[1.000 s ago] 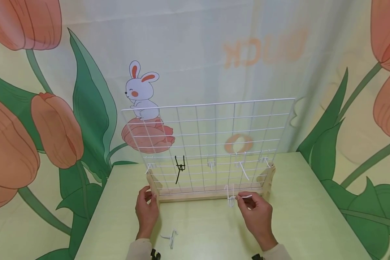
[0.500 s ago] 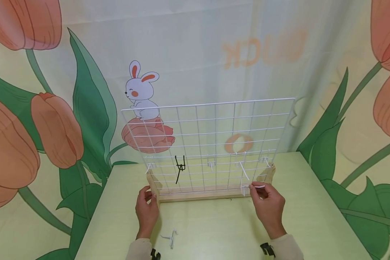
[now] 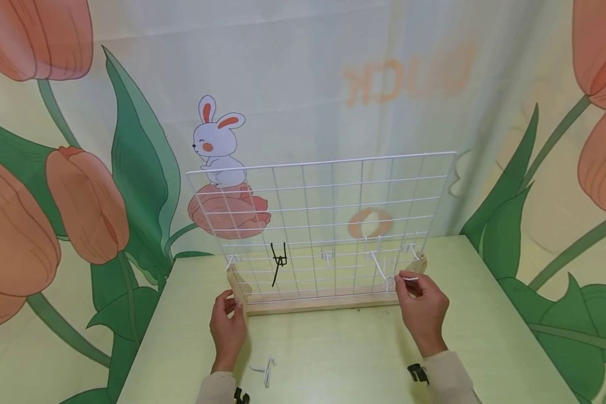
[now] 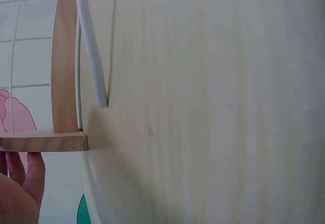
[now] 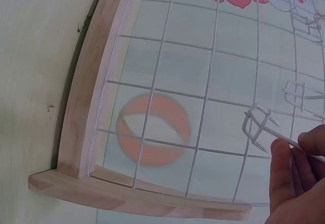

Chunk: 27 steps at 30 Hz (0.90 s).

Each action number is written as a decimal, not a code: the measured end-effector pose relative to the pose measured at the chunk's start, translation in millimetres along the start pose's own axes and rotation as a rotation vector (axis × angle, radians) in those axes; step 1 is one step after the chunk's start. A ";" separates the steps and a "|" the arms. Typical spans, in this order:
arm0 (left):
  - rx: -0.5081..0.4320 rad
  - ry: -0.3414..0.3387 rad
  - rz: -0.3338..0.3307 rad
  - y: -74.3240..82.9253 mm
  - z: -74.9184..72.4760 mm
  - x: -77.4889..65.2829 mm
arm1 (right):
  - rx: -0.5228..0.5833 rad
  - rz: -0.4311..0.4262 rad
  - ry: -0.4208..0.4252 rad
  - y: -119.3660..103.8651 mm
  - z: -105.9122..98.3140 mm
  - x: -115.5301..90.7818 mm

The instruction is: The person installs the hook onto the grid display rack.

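My right hand [image 3: 424,308] pinches the prong of a white wire display hook [image 5: 277,133] between thumb and fingers. The hook's bracket end faces the lower right part of a white wire grid [image 3: 303,164]; contact with the grid is unclear. My left hand [image 3: 228,331] holds the left side piece of the wooden stand [image 3: 303,308] that carries the grid. In the left wrist view, its fingers [image 4: 34,176] press on the outer face of that wood. On the table, in front of the stand, lies another white hook [image 3: 267,371].
A black hook [image 3: 280,260] hangs on the grid's left part. Several white hooks, among them a long-pronged one [image 3: 379,264], hang along the same row. Behind the table [image 3: 328,359] stands a printed curtain [image 3: 303,73] with tulips and a rabbit.
My right hand has carried the white hook right and upward, from below the stand's front edge to the lower right grid. The left hand stays on the stand.
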<state>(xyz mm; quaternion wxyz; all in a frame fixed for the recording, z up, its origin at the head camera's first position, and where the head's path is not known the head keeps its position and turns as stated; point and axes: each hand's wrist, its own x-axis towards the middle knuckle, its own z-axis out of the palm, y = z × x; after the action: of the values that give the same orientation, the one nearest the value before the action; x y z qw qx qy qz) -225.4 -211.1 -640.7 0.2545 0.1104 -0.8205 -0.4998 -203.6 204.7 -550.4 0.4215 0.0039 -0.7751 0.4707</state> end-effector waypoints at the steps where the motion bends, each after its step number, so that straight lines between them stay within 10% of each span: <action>1: 0.000 0.001 0.001 -0.2 -0.1 -0.1 | 0.005 -0.006 0.001 0.8 0.6 0.8; 27: -0.014 -0.011 -0.006 -2.2 -0.2 0.8 | -0.024 -0.014 -0.020 15.5 7.5 -12.2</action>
<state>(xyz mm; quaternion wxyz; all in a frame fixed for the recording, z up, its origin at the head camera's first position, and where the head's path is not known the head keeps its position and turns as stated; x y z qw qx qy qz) -226.2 -212.6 -642.3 0.2491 0.1084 -0.8181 -0.5069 -206.9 203.1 -571.1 0.4170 0.0089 -0.7847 0.4586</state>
